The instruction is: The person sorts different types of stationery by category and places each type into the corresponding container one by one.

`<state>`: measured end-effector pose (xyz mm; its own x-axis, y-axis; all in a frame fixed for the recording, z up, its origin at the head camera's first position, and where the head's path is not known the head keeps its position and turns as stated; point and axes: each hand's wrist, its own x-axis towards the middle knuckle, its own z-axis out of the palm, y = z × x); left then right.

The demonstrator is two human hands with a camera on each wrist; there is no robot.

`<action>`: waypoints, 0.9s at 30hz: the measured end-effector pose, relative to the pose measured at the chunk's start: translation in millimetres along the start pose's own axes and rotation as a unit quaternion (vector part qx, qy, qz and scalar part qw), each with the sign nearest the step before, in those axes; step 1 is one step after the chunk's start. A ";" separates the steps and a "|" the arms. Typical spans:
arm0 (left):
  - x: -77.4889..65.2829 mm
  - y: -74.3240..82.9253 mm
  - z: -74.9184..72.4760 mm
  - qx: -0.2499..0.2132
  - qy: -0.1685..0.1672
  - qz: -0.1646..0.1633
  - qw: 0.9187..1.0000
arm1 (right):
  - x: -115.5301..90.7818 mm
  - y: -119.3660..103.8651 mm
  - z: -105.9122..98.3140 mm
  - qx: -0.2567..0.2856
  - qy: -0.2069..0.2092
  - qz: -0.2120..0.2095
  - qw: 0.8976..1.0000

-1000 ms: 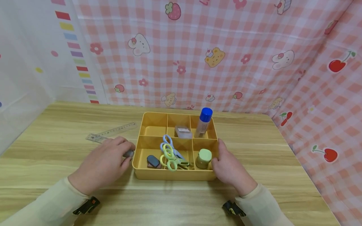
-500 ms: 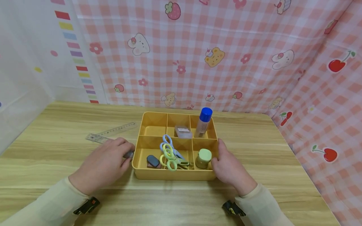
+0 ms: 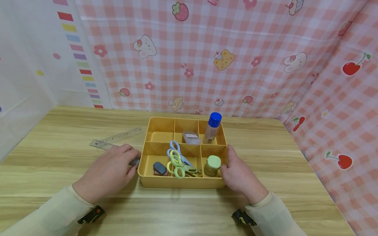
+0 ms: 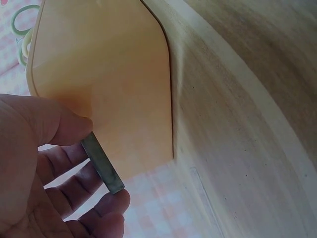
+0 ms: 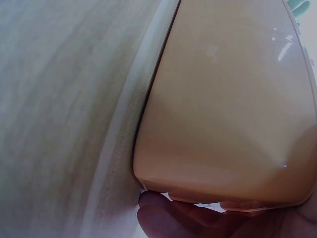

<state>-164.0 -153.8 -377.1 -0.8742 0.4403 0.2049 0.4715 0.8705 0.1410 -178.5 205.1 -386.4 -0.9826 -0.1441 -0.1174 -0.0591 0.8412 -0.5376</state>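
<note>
A yellow divided tray (image 3: 183, 183) stands on the table between both hands. Beside its left wall, my left hand (image 3: 107, 173) pinches a small flat dark grey block (image 4: 102, 163) between thumb and fingers. My right hand (image 3: 242, 175) holds the tray's front right corner, thumb over the rim and fingers along the right wall. In the tray lie blue-handled scissors (image 3: 175, 146), yellow-green scissors (image 3: 179, 171) and a dark oval piece (image 3: 160, 168) over a brown one. Also inside are a blue-capped glue stick (image 3: 211, 131), a small clear box (image 3: 191, 138) and a green-lidded jar (image 3: 212, 165).
Clear rulers (image 3: 118, 136) lie on the wooden table (image 3: 183, 213) behind the left hand. A pink checked cloth (image 3: 189, 59) hangs along the back and right. A pale cloth (image 3: 29, 65) covers the left side.
</note>
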 end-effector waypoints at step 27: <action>-0.1 -0.4 3.0 0.009 0.007 0.015 1.000 | 0.8 0.3 0.1 0.000 -0.002 0.002 1.000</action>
<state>-164.5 -153.5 -380.1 -0.8579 0.4636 0.2215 0.4953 0.8609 0.1165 -179.3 205.1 -386.8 -0.9821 -0.1424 -0.1234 -0.0547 0.8422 -0.5363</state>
